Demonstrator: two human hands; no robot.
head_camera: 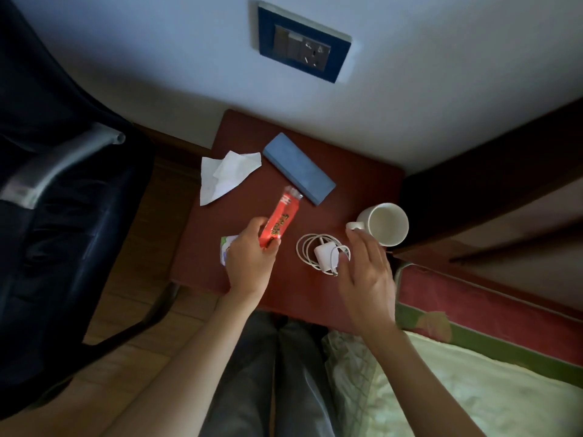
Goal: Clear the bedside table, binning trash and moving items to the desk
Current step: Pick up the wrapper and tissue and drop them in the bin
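On the dark red bedside table (pixel 362 171) my left hand (pixel 249 260) grips the near end of a red snack wrapper (pixel 282 216), its far end tilted up toward a blue box (pixel 298 167). A small white and green wrapper (pixel 226 247) peeks out left of that hand. A crumpled white tissue (pixel 225 175) hangs over the table's left edge. My right hand (pixel 367 275) hovers with fingers spread and relaxed, holding nothing, just right of a white charger with coiled cable (pixel 321 252) and below a white mug (pixel 385 223).
A dark office chair (pixel 63 190) stands close on the left over wooden floor. A bed with a red frame (pixel 473 298) and pale bedding (pixel 441 389) is at the right. A wall socket panel (pixel 304 45) sits above the table.
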